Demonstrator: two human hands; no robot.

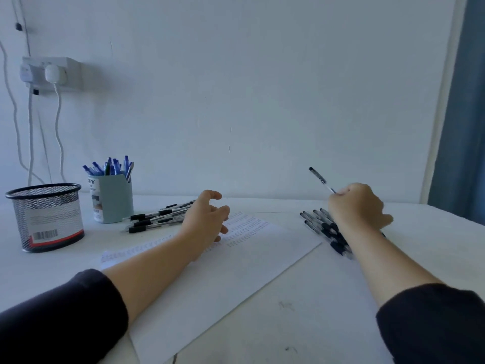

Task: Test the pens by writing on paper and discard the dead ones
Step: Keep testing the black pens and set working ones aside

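Observation:
A white sheet of paper (pixel 252 261) lies on the table with rows of small scribbles along its far edge. My right hand (pixel 357 206) grips a clear pen with a black cap (pixel 319 177), raised above a pile of black-capped pens (pixel 325 227) to the right of the sheet. My left hand (pixel 207 219) hovers over the paper's far left part with loosely curled fingers and holds nothing. Another pile of black-capped pens (pixel 157 218) lies just left of that hand.
A black mesh cup (pixel 46 216) stands at the left of the white table (pixel 328 306). Behind it, a pale blue cup (pixel 114 198) holds several blue pens. A wall socket with cables hangs at upper left, and a blue curtain runs down the right edge.

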